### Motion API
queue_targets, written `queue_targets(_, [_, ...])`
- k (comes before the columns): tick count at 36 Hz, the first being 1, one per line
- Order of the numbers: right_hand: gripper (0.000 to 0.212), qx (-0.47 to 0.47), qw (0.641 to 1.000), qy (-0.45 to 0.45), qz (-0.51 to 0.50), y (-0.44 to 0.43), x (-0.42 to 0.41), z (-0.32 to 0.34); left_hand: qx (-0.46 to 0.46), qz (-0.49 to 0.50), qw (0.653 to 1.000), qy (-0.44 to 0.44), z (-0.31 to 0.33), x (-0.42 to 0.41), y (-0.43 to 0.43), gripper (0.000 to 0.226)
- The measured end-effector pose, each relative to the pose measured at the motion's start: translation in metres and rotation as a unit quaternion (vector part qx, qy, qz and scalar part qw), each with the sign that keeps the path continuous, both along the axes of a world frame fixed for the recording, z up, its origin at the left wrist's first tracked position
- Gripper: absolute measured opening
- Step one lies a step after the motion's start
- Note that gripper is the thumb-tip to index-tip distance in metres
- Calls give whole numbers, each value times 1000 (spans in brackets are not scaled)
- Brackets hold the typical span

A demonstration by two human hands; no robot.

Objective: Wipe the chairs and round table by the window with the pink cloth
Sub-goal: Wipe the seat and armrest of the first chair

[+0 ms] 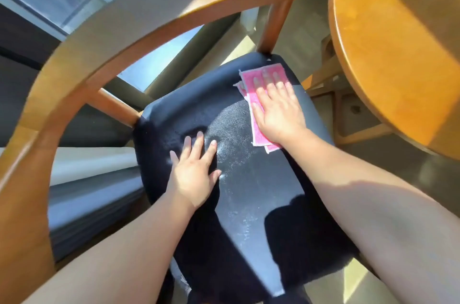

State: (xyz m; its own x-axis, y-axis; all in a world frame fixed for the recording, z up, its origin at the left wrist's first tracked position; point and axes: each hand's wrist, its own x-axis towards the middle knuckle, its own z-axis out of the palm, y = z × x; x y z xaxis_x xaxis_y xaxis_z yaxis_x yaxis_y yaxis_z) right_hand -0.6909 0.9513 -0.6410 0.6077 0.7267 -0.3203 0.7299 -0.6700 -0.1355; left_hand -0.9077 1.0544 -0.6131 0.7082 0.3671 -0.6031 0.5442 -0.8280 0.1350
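Both hands flat on black chair seat (249, 204): left hand (194, 174) fingers spread, bare on seat; right hand (278, 112) farther, straight fingers pressing pink cloth (261, 77) at seat's far-right corner. Round table (388, 59) just right; window (159, 59) beyond.

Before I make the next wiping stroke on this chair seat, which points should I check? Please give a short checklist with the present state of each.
1. Pink cloth lies flat on the seat: ok.
2. Right hand presses the cloth with straight fingers: ok.
3. Path free for a stroke to the left: not ok, the left hand rests flat on the seat's middle.
4. Seat looks clean: cannot tell; pale speckled streaks show in the centre, dust or moisture.
5. Underside of the cloth is clean: cannot tell, it is hidden.
6. Round table stands clear of the right arm: ok.
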Motion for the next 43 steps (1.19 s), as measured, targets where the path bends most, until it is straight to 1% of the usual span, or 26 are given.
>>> queue_targets(5, [65, 17, 998, 15, -67, -71, -15, -2, 9, -7, 1000, 3, 1, -1, 0, 69])
queue_targets(8, [69, -10, 992, 30, -120, -108, -27, -1, 5, -4, 1000, -4, 3, -1, -1, 69])
queue_targets(12, [68, -33, 980, 43, -192, -140, -44, 0, -2, 1, 1000, -3, 4, -1, -2, 69])
queue_targets(15, [68, -31, 971, 49, -232, -145, -49, 3, 2, -3, 1000, -1, 4, -2, -2, 69])
queue_targets(18, [61, -22, 963, 42, -267, -145, -50, 3, -2, -2, 1000, -3, 5, -2, -2, 69])
queue_targets(24, [58, -16, 956, 43, -289, -121, -32, 1, 7, -11, 1000, 2, 5, -1, -2, 68])
queue_targets(31, [58, 24, 970, 40, -237, -57, 12, -2, 11, -10, 1000, 6, 1, -2, -3, 68])
queue_targets(34, [51, 24, 979, 35, -197, -27, 32, -3, 6, -6, 1000, 4, 0, -2, -3, 68])
queue_targets(36, [49, 21, 987, 23, -161, -1, 43, -3, 8, -7, 1000, 5, 0, -2, -3, 68])
queue_targets(39, [50, 80, 992, 2, -103, 32, 52, -5, 1, -3, 1000, 0, 0, -3, -2, 68])
queue_targets(41, [51, 78, 995, -18, -61, 42, 53, -7, -4, 2, 1000, -5, 0, -3, -2, 68])
queue_targets(43, [50, 70, 996, -39, -42, 42, 53, -7, -5, 2, 1000, -2, -1, -4, -1, 68])
